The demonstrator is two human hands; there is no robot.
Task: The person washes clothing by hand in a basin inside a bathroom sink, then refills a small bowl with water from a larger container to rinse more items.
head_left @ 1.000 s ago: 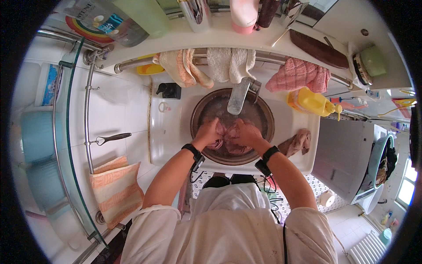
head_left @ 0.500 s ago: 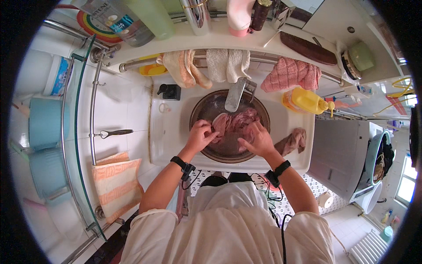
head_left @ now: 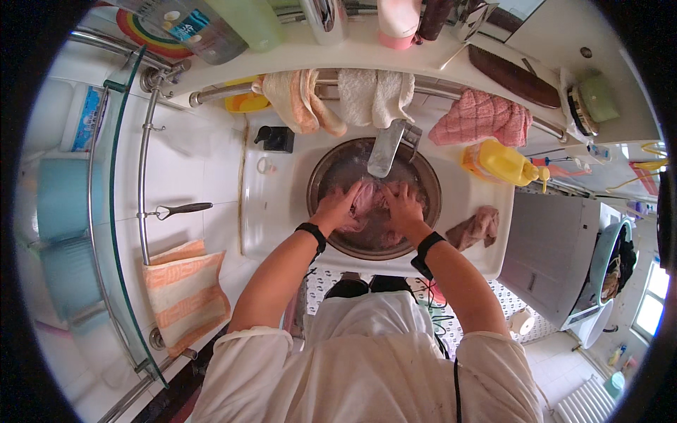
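A wet pink cloth [head_left: 364, 199] lies bunched in the water of a round, brown-rimmed basin [head_left: 315, 176] set in the white sink. My left hand [head_left: 337, 209] grips the cloth's left side, fingertips partly hidden in its folds. On the right, my right hand [head_left: 404, 210] bends its fingers over the cloth and holds it. The two hands are close together with part of the cloth between them. Just beyond them, a metal faucet [head_left: 386, 149] reaches over the basin.
A brownish cloth [head_left: 478, 228] lies on the sink's right side, below a yellow pump bottle [head_left: 504, 162]. A black dispenser [head_left: 274, 139] stands at the back left. Towels [head_left: 370, 92] hang from a rail beneath a crowded shelf [head_left: 289, 62]. A washing machine [head_left: 546, 247] stands to the right.
My hands have moved closer together and taken hold of the pink cloth, which is now gathered between them. The whole view has shifted slightly.
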